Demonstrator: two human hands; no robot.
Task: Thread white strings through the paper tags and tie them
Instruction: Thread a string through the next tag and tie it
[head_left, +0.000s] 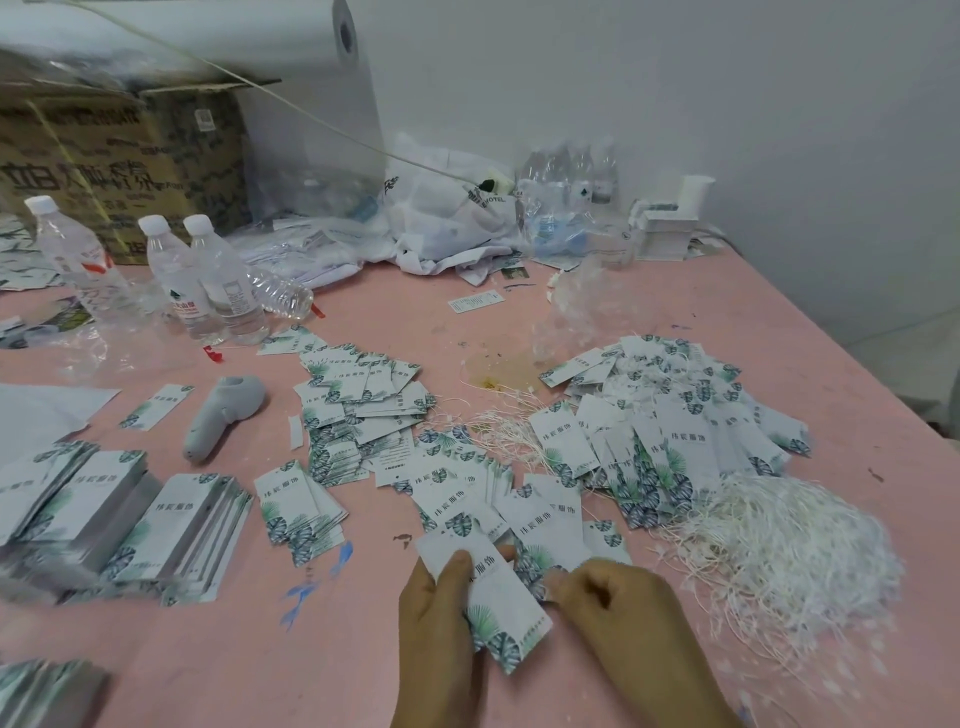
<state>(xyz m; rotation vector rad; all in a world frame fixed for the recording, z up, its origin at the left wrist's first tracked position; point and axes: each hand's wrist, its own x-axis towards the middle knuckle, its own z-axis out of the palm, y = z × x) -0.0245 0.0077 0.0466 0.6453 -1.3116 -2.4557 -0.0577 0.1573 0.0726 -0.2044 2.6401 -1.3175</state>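
With the left hand (441, 603) pinching a paper tag (493, 597) and the right hand (613, 597) curled at its right edge, grip contents indeterminate, tag pick-up appears underway; next, draw one strand from the white strings (779, 545) beyond the right hand.

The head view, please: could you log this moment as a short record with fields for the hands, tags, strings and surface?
left hand: grips a paper tag, thumb on top
right hand: curled, pinching at the tag's right edge; string there not discernible
white strings: loose heap to the right of the hands
loose tags: scattered pile mid-table
stacked tags: neat bundles at left
surface: pink table
bottles: three upright, back left
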